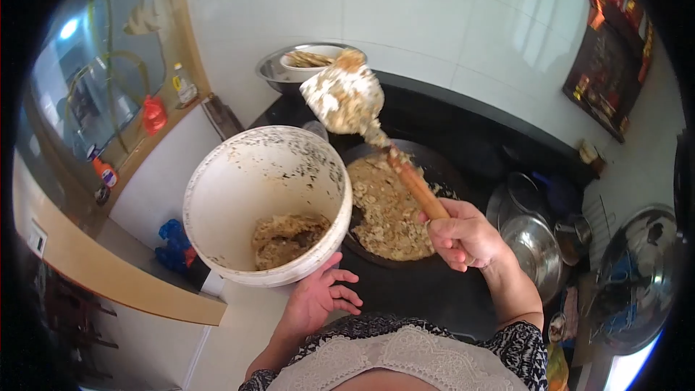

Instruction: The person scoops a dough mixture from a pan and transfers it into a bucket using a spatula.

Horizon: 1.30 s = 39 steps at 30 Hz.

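My right hand (467,235) is closed around the wooden handle of a spatula (420,190). Pale, sticky mixture coats its broad blade, raised above the far side of a dark round pan (387,259). Inside the pan lies a thick layer of lumpy beige mixture (391,210). To its left is a white bucket (217,195), its mouth facing me, dark specks on the inner wall and a clump of mixture at the bottom. My left hand (322,297) is against the bucket's lower right rim, fingers spread and pointing away from it.
A metal basin (271,69) with a white bowl stands behind the bucket. Metal bowls (532,246) and a large shiny lid (641,275) are at the right. Bottles (184,87) line the window ledge at the left. A tiled wall (413,14) rises behind the black counter (434,300).
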{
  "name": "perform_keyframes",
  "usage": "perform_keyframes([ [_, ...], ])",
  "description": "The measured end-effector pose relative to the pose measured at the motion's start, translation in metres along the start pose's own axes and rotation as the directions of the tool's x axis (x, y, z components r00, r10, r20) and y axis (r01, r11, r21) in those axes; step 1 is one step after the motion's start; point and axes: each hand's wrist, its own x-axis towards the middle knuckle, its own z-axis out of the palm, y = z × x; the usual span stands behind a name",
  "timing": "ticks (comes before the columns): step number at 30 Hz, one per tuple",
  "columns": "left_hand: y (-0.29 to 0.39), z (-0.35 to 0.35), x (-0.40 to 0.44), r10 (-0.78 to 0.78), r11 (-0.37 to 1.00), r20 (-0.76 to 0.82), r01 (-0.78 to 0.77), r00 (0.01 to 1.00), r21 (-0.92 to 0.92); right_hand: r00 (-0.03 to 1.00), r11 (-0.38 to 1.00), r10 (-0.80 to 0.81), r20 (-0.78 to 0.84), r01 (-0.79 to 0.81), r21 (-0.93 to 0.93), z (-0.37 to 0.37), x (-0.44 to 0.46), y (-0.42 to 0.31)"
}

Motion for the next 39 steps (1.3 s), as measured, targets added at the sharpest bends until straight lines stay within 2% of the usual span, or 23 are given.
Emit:
perform_keyframes([
  [2,-0.001,0.0,0.001,0.029,0.997,-0.04,-0.026,0.999,0.073,0.991,0.987,-0.088,-0.101,0.101,0.124,-0.016,-0.009,0.009],
  [4,-0.004,-0.001,0.004,0.062,0.997,0.016,-0.063,0.998,0.045,0.977,0.989,-0.092,-0.195,0.112,0.095,-0.037,-0.011,0.022],
  [6,-0.009,-0.01,0.011,-0.011,0.964,0.032,0.002,0.999,0.268,0.917,0.998,-0.052,-0.395,0.038,-0.043,-0.058,-0.011,0.034],
  [7,-0.014,-0.015,0.017,-0.029,0.962,0.035,0.019,0.999,0.271,0.893,0.996,-0.036,-0.448,-0.005,-0.091,-0.07,-0.009,0.042],
  [10,-0.029,-0.025,0.03,-0.141,0.939,0.08,0.108,0.987,0.327,0.852,0.982,0.082,-0.517,-0.157,-0.103,-0.107,-0.004,0.072],
  [12,-0.037,-0.025,0.037,-0.255,0.876,-0.044,0.25,0.966,0.412,0.842,0.976,0.127,-0.524,-0.199,-0.084,-0.125,0.0,0.095],
  [13,-0.039,-0.028,0.039,-0.252,0.877,-0.045,0.247,0.967,0.412,0.824,0.936,0.112,-0.555,-0.275,-0.221,-0.128,0.003,0.105],
  [15,-0.042,-0.035,0.033,-0.321,0.67,-0.058,0.27,0.945,0.691,0.769,0.758,0.046,-0.638,-0.443,-0.479,-0.125,0.007,0.113],
  [16,-0.039,-0.038,0.027,-0.294,0.674,-0.071,0.26,0.953,0.691,0.797,0.265,-0.449,-0.404,-0.313,-0.912,-0.159,0.017,0.16],
  [18,-0.025,-0.045,0.011,-0.381,0.497,0.089,0.123,0.92,0.859,0.803,0.12,-0.363,-0.473,-0.463,-0.878,-0.137,0.021,0.15],
  [20,-0.001,-0.036,-0.013,-0.341,0.514,0.085,0.111,0.936,0.85,0.872,-0.055,-0.263,-0.414,-0.442,-0.896,-0.14,0.033,0.165],
  [22,0.025,-0.025,-0.046,-0.269,0.489,0.098,0.048,0.958,0.871,0.888,-0.094,-0.098,-0.449,-0.457,-0.884,-0.134,0.044,0.169],
  [23,0.04,-0.023,-0.064,-0.22,0.486,0.072,0.045,0.973,0.873,0.883,-0.101,-0.036,-0.469,-0.47,-0.877,-0.131,0.047,0.17],
  [25,0.071,-0.019,-0.101,-0.065,0.448,0.254,-0.199,0.965,0.871,0.861,-0.143,0.042,-0.507,-0.497,-0.856,-0.155,0.062,0.193],
  [26,0.082,-0.015,-0.119,0.131,0.493,0.275,-0.303,0.952,0.815,0.866,-0.09,0.033,-0.499,-0.494,-0.865,-0.143,0.061,0.177],
  [27,0.09,-0.014,-0.135,0.318,0.512,0.283,-0.415,0.905,0.752,0.869,-0.033,0.027,-0.494,-0.493,-0.869,-0.128,0.053,0.159],
  [29,0.103,-0.027,-0.167,0.675,0.477,0.052,-0.489,0.736,0.731,0.835,0.008,0.07,-0.546,-0.548,-0.836,-0.124,0.055,0.155],
  [31,0.137,-0.033,-0.175,0.892,0.357,-0.171,-0.418,0.419,0.835,0.867,0.056,-0.001,-0.498,-0.497,-0.866,-0.136,0.054,0.172],
  [33,0.173,-0.066,-0.185,0.962,0.268,-0.27,0.068,0.027,0.961,0.827,0.043,-0.042,-0.56,-0.559,-0.828,-0.134,0.062,0.182],
  [34,0.191,-0.094,-0.196,0.992,0.126,-0.111,0.305,-0.067,0.944,0.841,0.041,-0.051,-0.538,-0.537,-0.843,-0.137,0.065,0.188],
  [35,0.208,-0.119,-0.207,0.991,0.01,0.064,0.536,-0.118,0.844,0.822,0.03,-0.047,-0.567,-0.566,-0.824,-0.142,0.069,0.195],
  [37,0.24,-0.137,-0.224,0.985,0.018,0.118,0.748,-0.129,0.663,0.815,0.018,-0.05,-0.577,-0.577,-0.816,-0.142,0.077,0.202],
  [39,0.274,-0.155,-0.244,0.972,0.035,0.178,0.844,-0.153,0.535,0.654,0.147,0.112,-0.748,-0.756,-0.638,-0.139,0.085,0.202],
])
